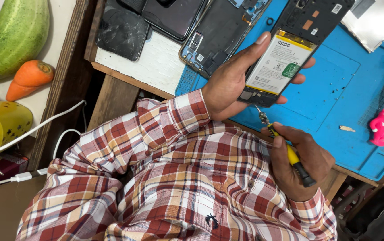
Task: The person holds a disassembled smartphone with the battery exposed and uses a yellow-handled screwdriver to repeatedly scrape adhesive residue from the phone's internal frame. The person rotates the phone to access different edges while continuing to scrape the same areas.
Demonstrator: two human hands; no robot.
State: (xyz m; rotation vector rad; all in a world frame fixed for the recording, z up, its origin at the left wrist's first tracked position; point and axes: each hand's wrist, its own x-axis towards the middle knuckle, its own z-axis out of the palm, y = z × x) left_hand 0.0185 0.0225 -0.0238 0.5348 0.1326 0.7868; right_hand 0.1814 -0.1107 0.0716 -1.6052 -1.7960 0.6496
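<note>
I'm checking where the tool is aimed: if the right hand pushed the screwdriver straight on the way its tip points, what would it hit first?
The right hand aims the screwdriver up at the opened phone; the tip would meet its lower edge first, apparently almost touching.

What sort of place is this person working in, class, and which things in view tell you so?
Most likely a phone repair bench. An opened phone with its battery exposed is held in one hand, a small screwdriver in the other, and more dismantled phones lie on a blue work mat.
</note>
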